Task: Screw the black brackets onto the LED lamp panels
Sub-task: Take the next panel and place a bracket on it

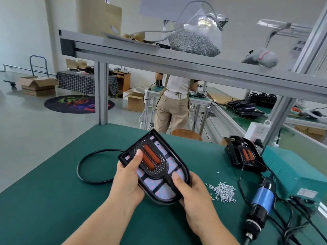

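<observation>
Left hand (pixel 129 172) and right hand (pixel 192 191) hold the panel (pixel 155 167) face up above the tabletop (pixel 53 200), fingers (pixel 138 156) grasping its edges, likely to flip it. Screws (pixel 223 191) and driver (pixel 261 200) lie within the right hand's reach.

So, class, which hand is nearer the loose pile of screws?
Right. The right hand grips the lamp panel beside the screws; the left hand holds the panel's other side, farther off.

Screws (pixel 224 191) right of panel (pixel 155 167), on table (pixel 53 200).
</observation>
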Tool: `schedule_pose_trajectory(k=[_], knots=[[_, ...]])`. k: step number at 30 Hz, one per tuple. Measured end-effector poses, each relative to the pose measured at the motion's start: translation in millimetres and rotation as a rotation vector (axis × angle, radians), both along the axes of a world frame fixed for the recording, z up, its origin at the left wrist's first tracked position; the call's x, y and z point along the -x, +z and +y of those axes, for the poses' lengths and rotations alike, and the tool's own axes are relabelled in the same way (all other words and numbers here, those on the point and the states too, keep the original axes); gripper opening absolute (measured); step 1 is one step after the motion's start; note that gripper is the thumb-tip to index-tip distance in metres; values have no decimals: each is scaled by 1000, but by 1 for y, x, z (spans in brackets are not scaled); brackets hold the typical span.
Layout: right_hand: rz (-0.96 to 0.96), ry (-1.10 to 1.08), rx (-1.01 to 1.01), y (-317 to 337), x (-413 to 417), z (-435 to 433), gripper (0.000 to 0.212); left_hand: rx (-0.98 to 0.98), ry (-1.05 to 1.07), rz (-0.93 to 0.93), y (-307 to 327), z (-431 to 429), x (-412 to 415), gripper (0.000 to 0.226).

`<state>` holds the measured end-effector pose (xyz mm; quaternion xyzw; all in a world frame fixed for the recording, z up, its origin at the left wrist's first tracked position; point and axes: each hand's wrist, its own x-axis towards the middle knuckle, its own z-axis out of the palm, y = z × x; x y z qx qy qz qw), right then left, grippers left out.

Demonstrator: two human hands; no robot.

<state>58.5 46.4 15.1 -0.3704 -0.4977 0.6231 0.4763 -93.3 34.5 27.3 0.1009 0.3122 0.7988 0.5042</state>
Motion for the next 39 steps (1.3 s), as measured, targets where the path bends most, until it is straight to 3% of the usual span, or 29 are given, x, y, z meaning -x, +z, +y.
schedule_pose_trajectory(k=[3,8,11,15,26,32,36,39], knots=[[47,77,48,-1,3,-2,60,-21,-35,-55,-2,-2,-8,44],[279,30,139,1,0,3,52,24,-249,75,5,-7,13,49],[289,12,115,3,-3,5,56,99,-381,232,6,-10,36,36],[215,27,53,2,-4,3,55,218,-453,513,1,-13,41,51],[311,-15,50,8,-3,0,56,162,-335,477,5,-12,28,41],[533,13,157,7,5,-1,61,39,-261,256,2,-15,-16,43],[544,-63,183,4,3,2,63,82,-405,470,4,-23,-18,53],[524,-113,187,4,0,8,63,116,-506,497,5,-24,-7,56]])
